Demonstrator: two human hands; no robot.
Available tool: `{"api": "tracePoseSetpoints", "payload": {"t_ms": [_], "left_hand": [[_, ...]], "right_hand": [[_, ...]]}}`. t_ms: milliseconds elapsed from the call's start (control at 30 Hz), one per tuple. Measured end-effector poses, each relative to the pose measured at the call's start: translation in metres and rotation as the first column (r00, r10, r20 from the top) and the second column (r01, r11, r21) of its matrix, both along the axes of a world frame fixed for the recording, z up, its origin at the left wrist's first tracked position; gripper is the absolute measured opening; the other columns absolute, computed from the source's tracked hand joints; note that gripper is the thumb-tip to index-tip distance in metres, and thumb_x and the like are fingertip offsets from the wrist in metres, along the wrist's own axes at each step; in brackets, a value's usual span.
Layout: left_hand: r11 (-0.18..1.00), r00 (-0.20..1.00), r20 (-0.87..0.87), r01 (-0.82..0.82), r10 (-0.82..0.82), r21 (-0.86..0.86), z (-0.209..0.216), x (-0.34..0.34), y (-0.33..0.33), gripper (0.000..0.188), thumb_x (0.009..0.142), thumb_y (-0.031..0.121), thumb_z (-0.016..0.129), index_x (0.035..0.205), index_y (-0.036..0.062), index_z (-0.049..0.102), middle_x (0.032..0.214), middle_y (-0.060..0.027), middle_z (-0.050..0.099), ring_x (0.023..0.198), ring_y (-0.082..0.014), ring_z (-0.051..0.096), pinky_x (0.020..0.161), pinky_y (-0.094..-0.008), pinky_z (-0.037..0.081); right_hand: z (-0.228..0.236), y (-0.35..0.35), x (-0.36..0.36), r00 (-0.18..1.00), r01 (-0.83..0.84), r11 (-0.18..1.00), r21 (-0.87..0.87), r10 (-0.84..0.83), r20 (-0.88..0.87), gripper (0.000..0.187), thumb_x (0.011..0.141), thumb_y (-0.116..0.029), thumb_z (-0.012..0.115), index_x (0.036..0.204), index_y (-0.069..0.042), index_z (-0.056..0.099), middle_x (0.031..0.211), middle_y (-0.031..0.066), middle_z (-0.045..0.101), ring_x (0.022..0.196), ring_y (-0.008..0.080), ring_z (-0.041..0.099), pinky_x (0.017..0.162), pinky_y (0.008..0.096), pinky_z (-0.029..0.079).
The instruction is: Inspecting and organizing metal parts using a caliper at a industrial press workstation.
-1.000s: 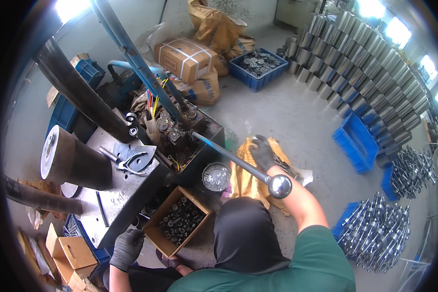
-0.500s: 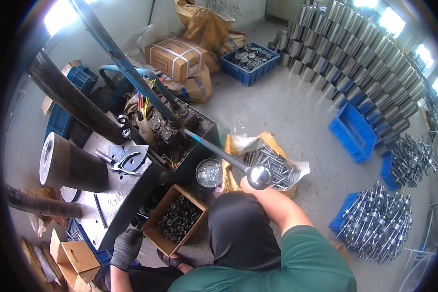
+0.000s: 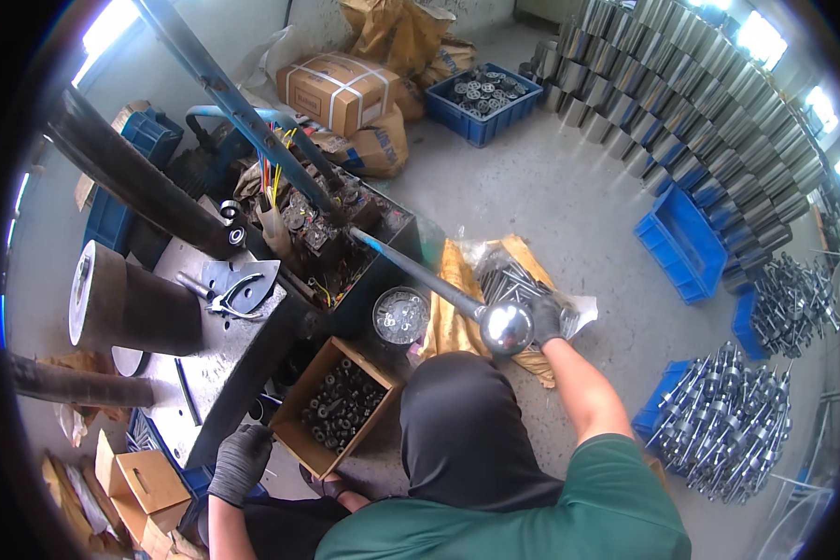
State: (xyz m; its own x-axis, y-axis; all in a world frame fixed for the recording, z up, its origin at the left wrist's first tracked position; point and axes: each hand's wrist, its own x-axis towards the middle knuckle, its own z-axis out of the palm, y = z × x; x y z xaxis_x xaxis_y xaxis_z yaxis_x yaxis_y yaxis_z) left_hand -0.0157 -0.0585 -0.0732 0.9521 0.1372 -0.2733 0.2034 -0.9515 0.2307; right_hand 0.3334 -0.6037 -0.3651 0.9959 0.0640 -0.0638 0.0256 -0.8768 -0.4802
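Observation:
My right hand [image 3: 547, 319] in a dark grey glove reaches into an open yellowish sack [image 3: 453, 322] and touches the metal rods [image 3: 507, 280] heaped there. Its fingers point down among the rods and are largely hidden. Just left of that hand, a shiny ball knob [image 3: 507, 329] ends a long lever [image 3: 420, 277]. My left hand [image 3: 241, 462], gloved too, is closed beside the near left side of a cardboard box [image 3: 385, 371]. Whatever its curled fingers hold cannot be made out. Small dark metal parts [image 3: 341, 411] fill the box.
Pliers [image 3: 231, 301] lie on the machine's metal table [image 3: 163, 392] at left. A round tray of small clear pieces [image 3: 400, 315] stands beyond the box. Blue crates [image 3: 683, 245], bundled metal shafts [image 3: 723, 425] and stacked shiny cylinders [image 3: 663, 112] line the right side.
My right hand has come into view from behind the ball knob, moving right into the sack of rods. The sack's left part has bunched up. My left hand has hardly moved.

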Motion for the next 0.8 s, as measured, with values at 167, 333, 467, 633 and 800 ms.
{"api": "tracePoseSetpoints", "payload": {"t_ms": [167,333,467,633,800], "left_hand": [[1.000,1.000,-0.014,-0.023,0.023,-0.017,0.002,-0.001,-0.002,0.018,0.087,0.012,0.065,0.102,0.0072,0.074,0.096,-0.0181,0.071,0.093,-0.0389,0.069,0.083,-0.0467,0.056],[0.999,0.999,-0.017,-0.041,0.041,-0.016,0.005,0.001,-0.007,0.019,0.088,0.012,0.064,0.103,0.0057,0.074,0.097,-0.0192,0.071,0.094,-0.0394,0.068,0.084,-0.0471,0.055],[0.999,0.998,-0.040,-0.040,0.039,-0.003,0.008,0.002,-0.010,0.020,0.088,0.012,0.065,0.104,0.0051,0.074,0.098,-0.0193,0.072,0.094,-0.0396,0.069,0.084,-0.0465,0.055],[0.999,0.997,-0.073,-0.017,0.020,0.033,0.009,-0.002,-0.008,0.021,0.089,0.012,0.064,0.105,0.0050,0.074,0.099,-0.0193,0.072,0.094,-0.0399,0.069,0.085,-0.0459,0.056],[0.996,0.989,-0.118,-0.091,0.092,0.010,0.008,-0.006,-0.007,0.021,0.088,0.014,0.068,0.106,0.0119,0.076,0.100,-0.0183,0.071,0.096,-0.0384,0.069,0.086,-0.0448,0.056]], "right_hand": [[0.004,-0.050,-0.042,0.956,-0.278,0.950,-0.144,0.260,-0.136,0.044,0.076,-0.023,0.080,0.117,-0.010,0.073,0.137,0.0269,0.055,0.117,0.0420,0.061,0.101,0.0478,0.050],[0.010,-0.043,-0.049,0.951,-0.300,0.932,-0.203,0.274,-0.144,0.034,0.076,-0.018,0.076,0.107,-0.008,0.076,0.129,0.0258,0.060,0.117,0.0415,0.061,0.101,0.0468,0.051],[0.008,-0.037,-0.039,0.913,-0.355,0.865,-0.356,0.239,-0.330,0.032,0.079,-0.020,0.069,0.108,-0.008,0.077,0.122,0.0275,0.064,0.113,0.0423,0.064,0.099,0.0462,0.052],[0.001,-0.051,-0.031,0.935,-0.255,0.921,-0.295,0.157,-0.318,0.033,0.080,-0.020,0.065,0.104,-0.001,0.077,0.121,0.0318,0.065,0.109,0.0403,0.068,0.098,0.0446,0.053],[-0.004,-0.063,-0.017,0.911,-0.317,0.895,-0.314,0.195,-0.362,0.032,0.083,-0.017,0.059,0.103,0.001,0.077,0.127,0.0302,0.064,0.110,0.0402,0.068,0.100,0.0425,0.052]]}}
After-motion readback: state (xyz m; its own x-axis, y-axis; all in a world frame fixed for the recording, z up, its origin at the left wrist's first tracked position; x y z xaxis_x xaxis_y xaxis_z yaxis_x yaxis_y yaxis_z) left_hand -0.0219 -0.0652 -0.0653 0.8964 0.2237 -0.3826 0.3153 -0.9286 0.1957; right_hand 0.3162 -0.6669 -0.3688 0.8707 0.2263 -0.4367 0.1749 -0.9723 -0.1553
